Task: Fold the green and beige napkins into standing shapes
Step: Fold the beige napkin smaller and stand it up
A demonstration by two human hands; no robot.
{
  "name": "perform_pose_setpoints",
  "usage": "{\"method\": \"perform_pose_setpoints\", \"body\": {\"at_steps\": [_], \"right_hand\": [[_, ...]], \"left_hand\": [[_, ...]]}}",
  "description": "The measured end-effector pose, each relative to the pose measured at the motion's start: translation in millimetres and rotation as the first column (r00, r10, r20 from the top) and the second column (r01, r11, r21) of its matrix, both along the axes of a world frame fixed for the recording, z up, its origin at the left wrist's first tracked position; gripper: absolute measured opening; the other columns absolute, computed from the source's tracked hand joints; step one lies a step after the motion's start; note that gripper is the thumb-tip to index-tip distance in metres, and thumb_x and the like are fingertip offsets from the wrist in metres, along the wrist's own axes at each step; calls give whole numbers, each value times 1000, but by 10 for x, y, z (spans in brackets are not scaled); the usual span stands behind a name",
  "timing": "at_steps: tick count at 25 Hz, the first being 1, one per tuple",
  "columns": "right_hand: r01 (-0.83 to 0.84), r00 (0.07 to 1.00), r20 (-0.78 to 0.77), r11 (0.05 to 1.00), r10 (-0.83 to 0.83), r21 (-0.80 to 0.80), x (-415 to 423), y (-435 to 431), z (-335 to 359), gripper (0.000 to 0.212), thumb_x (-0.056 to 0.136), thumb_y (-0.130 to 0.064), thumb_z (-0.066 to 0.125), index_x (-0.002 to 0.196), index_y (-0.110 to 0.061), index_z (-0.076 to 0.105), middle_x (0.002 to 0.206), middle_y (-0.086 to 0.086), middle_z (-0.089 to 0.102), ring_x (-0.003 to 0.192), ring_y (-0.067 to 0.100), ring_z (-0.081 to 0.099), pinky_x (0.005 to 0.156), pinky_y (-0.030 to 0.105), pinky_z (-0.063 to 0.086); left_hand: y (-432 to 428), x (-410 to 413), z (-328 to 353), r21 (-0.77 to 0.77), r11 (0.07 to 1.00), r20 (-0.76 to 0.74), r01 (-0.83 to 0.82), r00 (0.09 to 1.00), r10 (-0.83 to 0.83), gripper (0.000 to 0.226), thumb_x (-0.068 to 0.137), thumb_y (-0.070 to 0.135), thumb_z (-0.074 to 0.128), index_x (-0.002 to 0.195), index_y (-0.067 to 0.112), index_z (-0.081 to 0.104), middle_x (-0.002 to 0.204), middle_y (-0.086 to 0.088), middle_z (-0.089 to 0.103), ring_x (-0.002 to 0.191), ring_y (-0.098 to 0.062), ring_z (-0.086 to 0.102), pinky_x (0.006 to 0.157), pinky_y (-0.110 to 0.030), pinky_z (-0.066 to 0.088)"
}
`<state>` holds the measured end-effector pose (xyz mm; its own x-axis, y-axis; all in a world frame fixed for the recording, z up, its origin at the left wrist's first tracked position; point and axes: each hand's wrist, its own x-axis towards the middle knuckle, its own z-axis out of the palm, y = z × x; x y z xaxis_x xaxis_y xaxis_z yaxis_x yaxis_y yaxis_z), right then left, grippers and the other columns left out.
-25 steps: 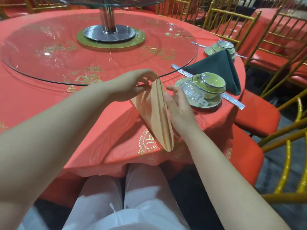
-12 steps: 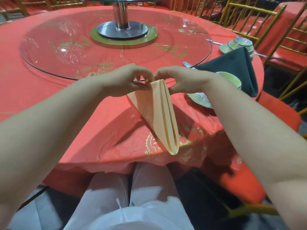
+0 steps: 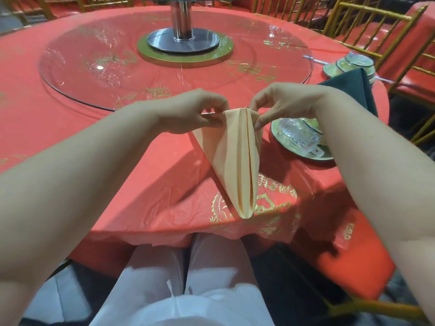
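Note:
The beige napkin (image 3: 235,156) is folded into a long narrow wedge with parallel pleats. Its point rests near the table's front edge and its wide end is lifted. My left hand (image 3: 195,111) pinches the wide end's left corner. My right hand (image 3: 280,103) pinches the right corner between thumb and fingertips. A slit between the folds runs down the middle. The green napkin (image 3: 353,88) stands folded at the right behind my right forearm, partly hidden.
A round table in a red cloth (image 3: 70,137) carries a glass turntable (image 3: 164,62) on a metal post. A plate with a clear glass piece (image 3: 299,137) lies under my right wrist. More bowls (image 3: 348,64) sit further back. Gold chairs (image 3: 400,43) ring the table.
My right hand moved from the napkin's side up to its top right corner. Both hands have since drawn the top slightly apart, widening the folds. The view shifted left.

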<state>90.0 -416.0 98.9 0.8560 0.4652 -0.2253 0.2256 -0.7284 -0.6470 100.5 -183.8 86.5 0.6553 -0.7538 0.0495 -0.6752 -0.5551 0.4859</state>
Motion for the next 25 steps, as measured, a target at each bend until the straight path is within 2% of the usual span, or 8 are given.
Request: {"method": "perform_pose_setpoints", "body": {"at_steps": [4, 8, 10, 13, 15, 17, 20, 25], "right_hand": [[18, 1000, -9, 1000, -17, 22, 15, -6, -65, 13, 73, -14, 76, 81, -20, 69, 79, -16, 67, 82, -4, 58, 75, 0, 37], [30, 999, 11, 996, -31, 84, 35, 1, -98, 12, 74, -15, 75, 81, -21, 68, 82, -14, 67, 86, -1, 58, 85, 11, 37], [19, 1000, 11, 998, -19, 58, 42, 2, -117, 13, 73, -17, 75, 82, -24, 69, 82, -15, 67, 87, -2, 58, 87, 15, 36], [22, 1000, -1, 998, -22, 62, 46, -10, -139, 12, 73, -18, 76, 82, -23, 69, 85, -13, 68, 90, 1, 59, 92, 20, 38], [29, 1000, 1, 997, -29, 68, 37, -9, -133, 15, 71, -20, 76, 85, -19, 68, 88, -11, 68, 91, 1, 59, 92, 21, 37], [21, 1000, -5, 998, -21, 56, 32, -10, -133, 24, 67, -26, 78, 88, -20, 68, 96, -8, 68, 97, 3, 59, 93, 21, 37], [22, 1000, -4, 999, -22, -38, 32, -24, -146, 29, 69, -25, 78, 95, -27, 66, 111, -12, 64, 107, -2, 53, 94, 20, 33], [27, 999, 43, 996, -23, -88, 30, 13, -117, 29, 71, -27, 77, 97, -18, 70, 110, -13, 66, 107, 0, 52, 93, 20, 31]], "left_hand": [[-18, 37, -51, 70, 997, 30, -23, 999, 21, 1, 89, 22, 56, 90, 22, 56, 76, 17, 48, 76, -4, 39, 71, -26, 29], [-2, 7, -64, 37, 997, -26, -71, 997, 72, 15, 90, 22, 55, 83, 35, 51, 81, 14, 51, 87, -14, 39, 75, -28, 30], [10, 14, -75, 32, 998, -45, -57, 997, 59, 21, 89, 23, 56, 78, 39, 49, 82, 11, 54, 83, -11, 42, 74, -29, 32], [9, 26, -102, 27, 998, -72, -53, 996, 55, 14, 88, 16, 58, 88, 29, 55, 91, 1, 59, 88, -16, 50, 78, -35, 41], [-3, 18, -87, -2, 999, -87, -54, 995, 54, 16, 85, 13, 62, 99, 21, 56, 103, -1, 60, 98, -17, 52, 86, -20, 39], [-11, 10, -66, -23, 998, -110, -58, 992, 55, 22, 83, 12, 65, 103, 17, 57, 108, 0, 59, 103, -13, 52, 81, -5, 35], [-12, 16, -71, -23, 998, -119, -66, 991, 62, 22, 83, 11, 65, 103, 15, 58, 108, -4, 60, 104, -17, 52, 83, -12, 38], [-38, 25, -56, -14, 999, -116, -41, 992, 39, 18, 83, 11, 64, 99, 17, 58, 102, -6, 60, 99, -22, 51, 79, -13, 38]]}}
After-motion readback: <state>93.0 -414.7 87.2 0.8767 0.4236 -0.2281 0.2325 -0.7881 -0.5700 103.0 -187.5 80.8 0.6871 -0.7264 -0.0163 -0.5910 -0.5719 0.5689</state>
